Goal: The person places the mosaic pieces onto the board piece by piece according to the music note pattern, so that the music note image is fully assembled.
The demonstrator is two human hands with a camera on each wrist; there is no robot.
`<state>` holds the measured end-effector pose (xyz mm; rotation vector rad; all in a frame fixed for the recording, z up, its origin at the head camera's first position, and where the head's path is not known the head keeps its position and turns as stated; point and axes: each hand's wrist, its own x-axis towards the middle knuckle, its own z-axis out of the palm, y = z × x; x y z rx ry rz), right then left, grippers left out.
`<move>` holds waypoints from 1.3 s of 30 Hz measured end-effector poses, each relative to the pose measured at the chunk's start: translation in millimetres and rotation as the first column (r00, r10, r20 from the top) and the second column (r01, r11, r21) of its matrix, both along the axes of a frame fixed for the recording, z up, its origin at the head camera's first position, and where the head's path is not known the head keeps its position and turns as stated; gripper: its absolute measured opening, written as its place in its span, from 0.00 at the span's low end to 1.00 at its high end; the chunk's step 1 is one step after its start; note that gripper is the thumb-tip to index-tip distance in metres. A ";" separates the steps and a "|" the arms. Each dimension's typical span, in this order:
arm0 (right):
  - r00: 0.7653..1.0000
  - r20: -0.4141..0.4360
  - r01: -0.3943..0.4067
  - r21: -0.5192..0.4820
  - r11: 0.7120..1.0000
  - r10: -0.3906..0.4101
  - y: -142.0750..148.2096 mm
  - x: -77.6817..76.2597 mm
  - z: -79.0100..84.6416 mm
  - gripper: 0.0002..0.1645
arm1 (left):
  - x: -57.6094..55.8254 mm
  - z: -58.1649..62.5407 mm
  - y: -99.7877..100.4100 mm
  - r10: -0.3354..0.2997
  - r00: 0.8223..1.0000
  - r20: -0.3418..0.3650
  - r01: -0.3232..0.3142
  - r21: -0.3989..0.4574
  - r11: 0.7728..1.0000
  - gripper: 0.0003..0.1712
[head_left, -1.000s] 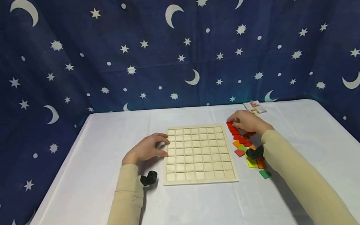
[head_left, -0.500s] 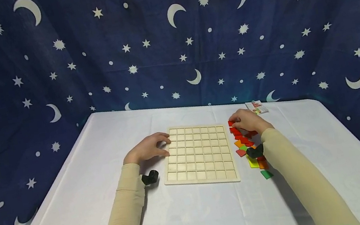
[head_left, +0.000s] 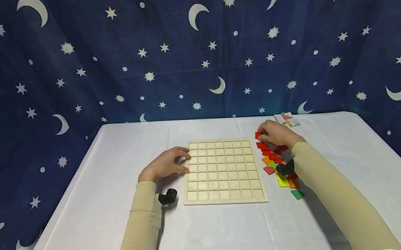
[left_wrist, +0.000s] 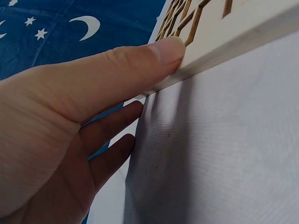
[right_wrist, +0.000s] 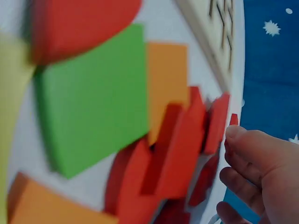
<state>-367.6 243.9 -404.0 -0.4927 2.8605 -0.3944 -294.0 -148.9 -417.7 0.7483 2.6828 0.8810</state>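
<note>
A pale wooden grid board (head_left: 221,170) lies flat on the white table. My left hand (head_left: 164,164) is at its left edge, fingers loosely bent. In the left wrist view, the thumb (left_wrist: 140,60) of that hand touches the board's rim (left_wrist: 224,51), while two other fingers stay off it. Right of the board lies a pile of flat coloured tiles, mostly red tiles (head_left: 265,151). At the pile's far end my right hand (head_left: 275,133) pinches a red tile (right_wrist: 234,119) between thumb and fingertip. Its shape is mostly hidden by the fingers.
Orange (head_left: 293,182), yellow (head_left: 282,180) and green (head_left: 297,194) tiles lie at the near end of the pile, partly under a black wrist mount (head_left: 285,168). A printed card (head_left: 286,119) lies at the back right. A dark starry curtain (head_left: 171,49) hangs behind the table.
The red tile in my right hand has come slightly away from the rest of the pile, leaving a gap. My left hand stays at the board's edge. The head view has shifted slightly.
</note>
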 end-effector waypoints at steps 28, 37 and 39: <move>0.949 -0.096 -0.308 -0.055 0.950 0.302 -93.7 8.1 8.7 0.17 | 0.7 1.2 1.0 0.012 1.000 0.007 -0.012 -0.001 1.000 0.25; 0.958 -0.095 -0.277 -0.050 0.960 0.272 -104.7 11.6 2.5 0.20 | 2.7 2.1 0.1 -0.009 1.000 -0.005 0.009 0.027 1.000 0.25; 0.958 -0.097 -0.274 -0.047 0.960 0.269 -105.3 12.3 1.9 0.19 | 3.3 1.7 0.1 -0.018 0.999 -0.028 0.019 0.021 1.000 0.25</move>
